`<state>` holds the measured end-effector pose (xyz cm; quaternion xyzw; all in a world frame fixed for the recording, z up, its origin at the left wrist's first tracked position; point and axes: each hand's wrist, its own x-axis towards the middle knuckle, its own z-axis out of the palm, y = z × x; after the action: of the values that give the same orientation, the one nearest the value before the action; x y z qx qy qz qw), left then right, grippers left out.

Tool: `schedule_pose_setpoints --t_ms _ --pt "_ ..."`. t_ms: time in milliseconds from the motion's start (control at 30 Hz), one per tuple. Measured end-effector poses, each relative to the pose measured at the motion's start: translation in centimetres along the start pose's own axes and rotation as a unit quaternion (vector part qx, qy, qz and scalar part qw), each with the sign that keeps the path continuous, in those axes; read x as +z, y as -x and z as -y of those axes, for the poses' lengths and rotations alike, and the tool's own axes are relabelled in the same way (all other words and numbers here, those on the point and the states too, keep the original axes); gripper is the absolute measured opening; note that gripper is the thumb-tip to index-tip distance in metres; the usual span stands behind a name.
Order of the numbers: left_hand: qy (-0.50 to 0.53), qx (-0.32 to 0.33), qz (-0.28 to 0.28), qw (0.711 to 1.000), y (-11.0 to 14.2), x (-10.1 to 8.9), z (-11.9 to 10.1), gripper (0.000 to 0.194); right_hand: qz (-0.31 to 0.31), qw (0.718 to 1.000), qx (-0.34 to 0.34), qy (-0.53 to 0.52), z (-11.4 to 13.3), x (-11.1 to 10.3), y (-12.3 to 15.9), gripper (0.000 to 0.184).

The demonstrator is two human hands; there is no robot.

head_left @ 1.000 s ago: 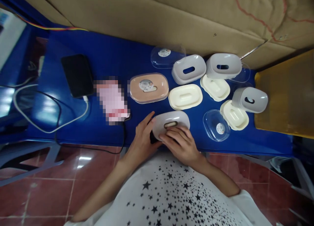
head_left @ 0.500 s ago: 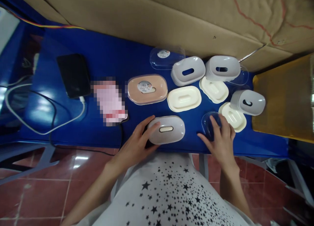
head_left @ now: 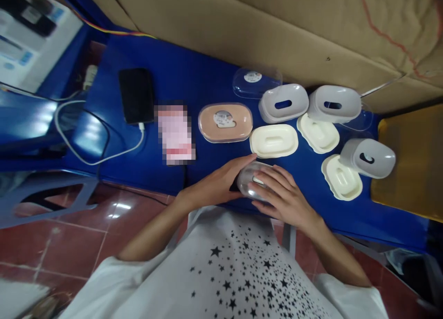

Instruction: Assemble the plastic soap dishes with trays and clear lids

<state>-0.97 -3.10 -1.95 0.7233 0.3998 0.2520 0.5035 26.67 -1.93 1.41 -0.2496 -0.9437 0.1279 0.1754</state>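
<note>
The person is wearing a white short-sleeved T-shirt [head_left: 238,273] printed with a spray of small black stars in mixed sizes below the hands. Its loose, plain white sleeves [head_left: 349,291] are showing, and the left hand [head_left: 211,187] and right hand [head_left: 282,194] are bare.

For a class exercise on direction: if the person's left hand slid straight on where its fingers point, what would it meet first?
Probably the cream soap dish tray just ahead of the left hand, past its fingertips, though depth is unclear.
</note>
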Motion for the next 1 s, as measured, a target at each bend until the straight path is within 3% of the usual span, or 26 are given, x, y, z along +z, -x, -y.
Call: schedule_pose_setpoints --t_ms 200,400,567,800,900,1000 --pt "0.019 0.024 -0.015 0.999 0.1 0.0 0.5 0.098 0.0 0.998 -0.043 0.051 -0.7 0.2 -0.7 0.043" --pt "0.001 0.028 -0.004 1.0 -0.4 -0.6 0.3 0.099 0.008 0.999 -0.03 0.031 -0.5 0.1 -1.0 0.044" --pt "-0.006 0.024 0.012 1.0 -0.5 -0.8 0.1 0.09 -0.021 1.0 0.004 0.001 0.1 0.4 -1.4 0.036" --pt "-0.035 -0.017 0.004 0.999 -0.2 -0.8 0.5 0.096 -0.018 0.998 -0.001 0.064 0.5 2.3 -1.5 0.04" --pt "-0.042 -0.027 -0.008 0.999 0.3 -0.3 1.8 0.097 -0.011 0.995 -0.02 0.096 0.0 2.1 -1.8 0.044" --pt "-0.057 -0.033 -0.009 0.998 -0.2 0.1 4.9 0.098 -0.035 0.985 -0.064 0.155 -1.2 2.1 -2.2 0.049"
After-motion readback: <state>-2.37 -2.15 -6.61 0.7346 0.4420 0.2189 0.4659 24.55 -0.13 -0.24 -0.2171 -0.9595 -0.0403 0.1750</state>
